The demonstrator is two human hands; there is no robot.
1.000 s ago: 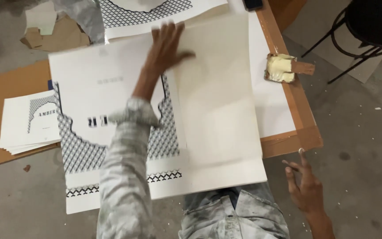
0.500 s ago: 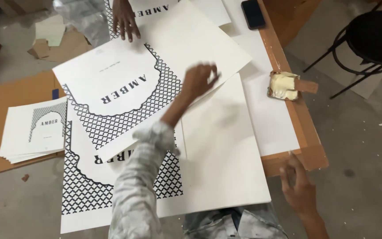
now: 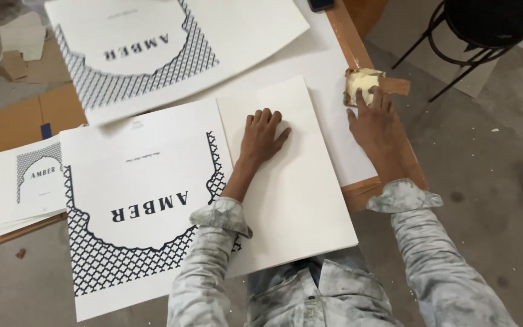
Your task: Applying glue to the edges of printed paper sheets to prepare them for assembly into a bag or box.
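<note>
On the blank white rectangular sheet (image 3: 292,181), the left hand (image 3: 261,134) presses flat, fingers together. Right hand (image 3: 375,124) fingertips, slightly spread, touch a cream-coloured crumpled cloth wad (image 3: 361,83).

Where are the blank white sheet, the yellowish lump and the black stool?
blank white sheet (image 3: 298,200), head view, bare middle.
yellowish lump (image 3: 358,82), head view, top, above the right hand's fingertips.
black stool (image 3: 491,21), head view, seat.
</note>
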